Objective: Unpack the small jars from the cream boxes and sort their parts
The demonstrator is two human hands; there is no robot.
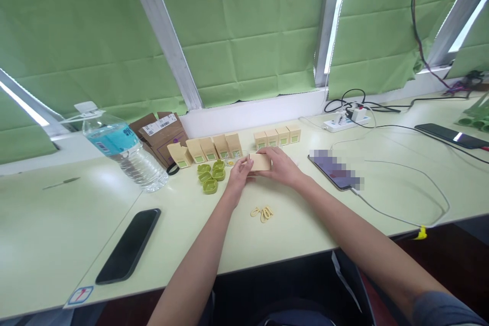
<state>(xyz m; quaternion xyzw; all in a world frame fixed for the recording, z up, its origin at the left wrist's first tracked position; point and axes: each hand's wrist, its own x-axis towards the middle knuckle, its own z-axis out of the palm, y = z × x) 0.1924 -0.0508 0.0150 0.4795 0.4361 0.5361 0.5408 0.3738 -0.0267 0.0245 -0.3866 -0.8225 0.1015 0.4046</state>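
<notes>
Both my hands hold one small tan cardboard box (pixel 260 162) just above the pale green table (pixel 290 224). My left hand (pixel 239 174) pinches its left end. My right hand (pixel 280 164) wraps its right end. Behind it stand two rows of small tan boxes with green windows, one row on the left (pixel 208 150) and one on the right (pixel 277 136). Several green plastic caps (pixel 211 175) lie left of my hands. A few yellow rubber bands (pixel 263 212) lie nearer to me on the table.
A large water bottle (pixel 124 150) lies on its side at the left, beside a brown carton (pixel 160 135). A black phone (pixel 129 244) lies near the front edge, another phone (pixel 336 169) with a cable at the right. A power strip (pixel 346 121) and a tablet (pixel 451 135) sit far right.
</notes>
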